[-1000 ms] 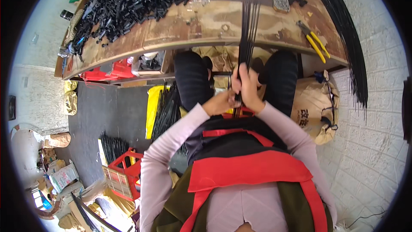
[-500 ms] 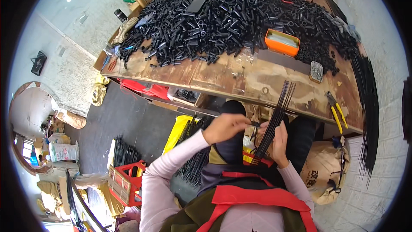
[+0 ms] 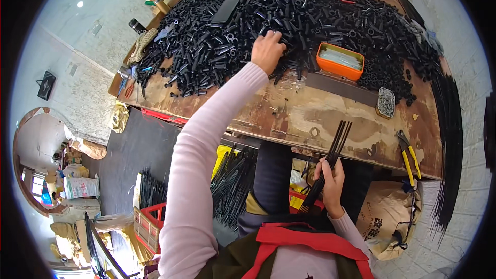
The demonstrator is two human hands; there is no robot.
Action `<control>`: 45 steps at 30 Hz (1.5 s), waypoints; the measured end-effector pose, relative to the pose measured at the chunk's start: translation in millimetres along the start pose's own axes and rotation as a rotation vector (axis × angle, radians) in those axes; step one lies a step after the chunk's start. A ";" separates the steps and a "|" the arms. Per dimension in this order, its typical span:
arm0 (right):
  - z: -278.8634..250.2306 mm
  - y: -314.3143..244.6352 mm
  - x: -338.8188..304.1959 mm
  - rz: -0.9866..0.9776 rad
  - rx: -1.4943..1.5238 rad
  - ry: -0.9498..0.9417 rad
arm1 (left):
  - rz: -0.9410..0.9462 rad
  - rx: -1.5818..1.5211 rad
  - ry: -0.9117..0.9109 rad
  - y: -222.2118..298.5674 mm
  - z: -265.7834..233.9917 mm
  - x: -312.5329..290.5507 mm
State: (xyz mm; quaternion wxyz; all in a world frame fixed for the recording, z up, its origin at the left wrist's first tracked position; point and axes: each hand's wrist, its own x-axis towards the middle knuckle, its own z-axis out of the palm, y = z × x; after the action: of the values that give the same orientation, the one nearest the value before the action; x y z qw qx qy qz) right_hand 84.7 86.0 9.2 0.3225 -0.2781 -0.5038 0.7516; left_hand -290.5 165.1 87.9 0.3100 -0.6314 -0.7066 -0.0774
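My left hand [image 3: 267,52] is at the near side of a large heap of short black plastic tubes [image 3: 206,54] on the wooden table. Its fingers are bent down into the tubes. Their tips are hidden, so what they close on cannot be made out. Above my lap, my right hand [image 3: 332,182] is closed round a bundle of thin black rods [image 3: 337,147]. The rods slant up toward the table edge, their upper ends spread slightly apart.
An orange box [image 3: 340,71] of clear strips, a small metal tin [image 3: 385,102] and yellow-handled pliers [image 3: 407,159] lie on the table [image 3: 248,116]. A black phone [image 3: 226,10] rests on the heap. Long black rods [image 3: 448,150] hang over the right edge. Other people's hands show at the far side.
My left hand has left the rods above my lap and reached forward into the heap of tubes. My right hand still holds the rods, a little lower in view.
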 end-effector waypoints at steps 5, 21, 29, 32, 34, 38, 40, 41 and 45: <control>-2.5 -0.2 1.7 -0.019 -0.022 -0.014 | -0.534 -0.667 0.309 -26.1 -39.3 8.4; 4.7 -2.5 -16.7 -0.069 -0.009 -0.036 | 0.106 -0.253 -0.121 20.8 -31.2 -59.3; 3.3 21.9 -30.6 0.209 0.336 -0.031 | -0.190 -1.412 -0.372 173.4 -144.7 -39.6; -2.8 30.9 -47.0 -0.400 -0.238 -0.258 | 0.129 -1.730 -0.230 221.8 -227.7 -66.7; 0.3 45.6 -63.3 -0.226 -0.097 -0.156 | 0.258 -1.776 -0.218 223.4 -300.3 -83.2; 21.4 9.0 -95.9 0.129 0.195 -0.027 | -0.451 -1.808 -0.003 175.3 -281.7 -118.6; 26.7 6.3 -105.1 0.105 0.151 -0.085 | -0.813 -1.754 -0.013 168.7 -202.7 -165.9; 27.6 7.3 -109.0 0.125 0.125 -0.077 | -0.980 -1.746 0.001 175.5 -177.6 -190.6; 34.7 7.3 -113.6 0.140 0.099 -0.081 | -1.211 -1.907 0.304 210.5 -151.3 -233.9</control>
State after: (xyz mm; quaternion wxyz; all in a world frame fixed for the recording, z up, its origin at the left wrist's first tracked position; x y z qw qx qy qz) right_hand 129.9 -23.0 24.6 0.2618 -0.2660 -0.4579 0.8069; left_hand -38.6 -68.0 23.6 -0.3021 -0.1490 -0.5034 -0.7956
